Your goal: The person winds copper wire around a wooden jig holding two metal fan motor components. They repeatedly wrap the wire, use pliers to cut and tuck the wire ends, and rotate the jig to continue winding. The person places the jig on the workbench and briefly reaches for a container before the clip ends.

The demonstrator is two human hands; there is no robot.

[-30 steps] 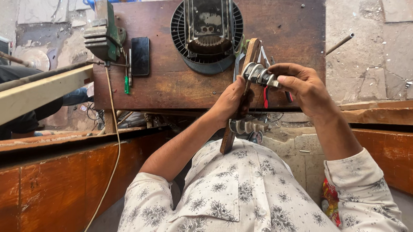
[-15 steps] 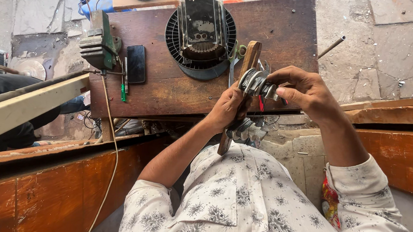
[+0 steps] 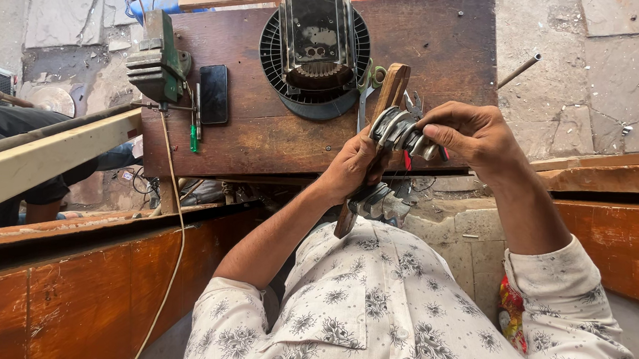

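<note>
My left hand [image 3: 353, 165] grips a long wooden stick [image 3: 391, 94] that runs from my lap up over the brown workbench [image 3: 449, 39]. My right hand [image 3: 471, 135] holds a small metal part with coiled rings [image 3: 398, 130] against the stick, fingers closed around it; a red wire shows below it. Just beyond stands a round black fan grille with a metal motor core [image 3: 315, 48] on the bench.
A green bench vise [image 3: 157, 62], a dark phone [image 3: 214, 93] and a green-handled screwdriver [image 3: 194, 137] lie on the bench's left part. Scissors [image 3: 367, 85] sit beside the grille. Orange wooden panels [image 3: 79, 290] flank me, and a pale beam [image 3: 44, 156] crosses at left.
The view has shifted slightly. My right hand has turned the metal part a little against the stick; both hands stay in the same place.
</note>
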